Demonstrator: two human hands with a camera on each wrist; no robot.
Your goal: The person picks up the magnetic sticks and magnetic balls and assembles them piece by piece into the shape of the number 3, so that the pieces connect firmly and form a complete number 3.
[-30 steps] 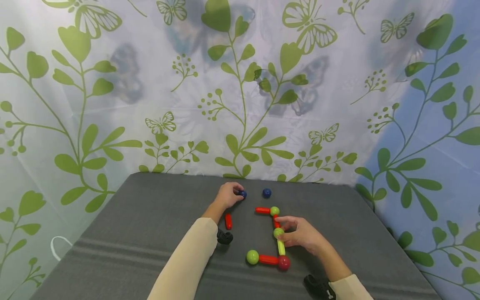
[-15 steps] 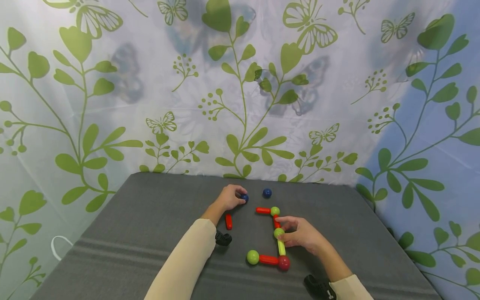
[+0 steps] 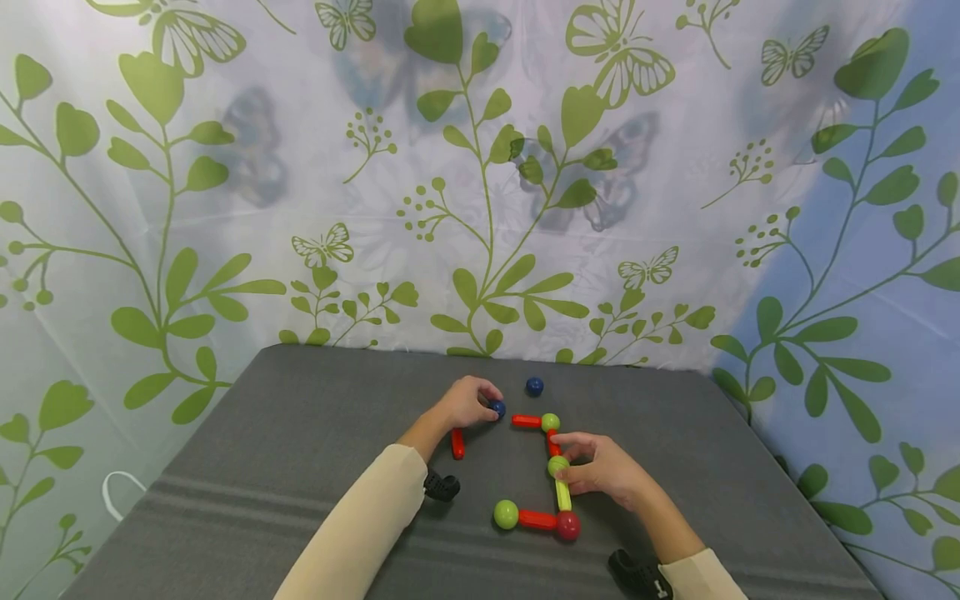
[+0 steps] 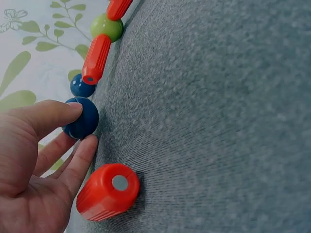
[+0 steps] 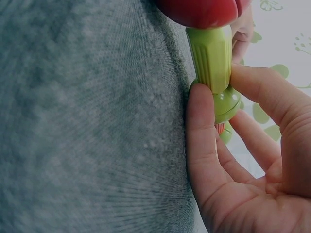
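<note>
My left hand (image 3: 468,402) pinches a blue ball (image 4: 85,118) between thumb and fingertips, close over the table. Just beyond it lies the free end of a red building rod (image 3: 527,422), part of a joined chain. That chain runs through a green ball (image 3: 551,422), a red rod (image 3: 553,443), a second green ball (image 3: 557,467), a green rod (image 5: 212,56), a red ball (image 3: 567,526), another red rod (image 3: 537,520) and an end green ball (image 3: 506,514). Around the middle green ball, at its joint with the green rod, my right hand (image 3: 600,471) keeps a grip with thumb and fingers.
A loose red rod (image 4: 109,191) with a grey disc in its end lies beside my left wrist. Another blue ball (image 3: 535,386) rests farther back on the grey cloth-covered table (image 3: 300,467). A leaf-patterned curtain (image 3: 480,208) hangs behind the table's back edge.
My left hand has brought its blue ball right and nearer, toward the free end of the chain's red rod. My right hand and the chain have stayed in place.
</note>
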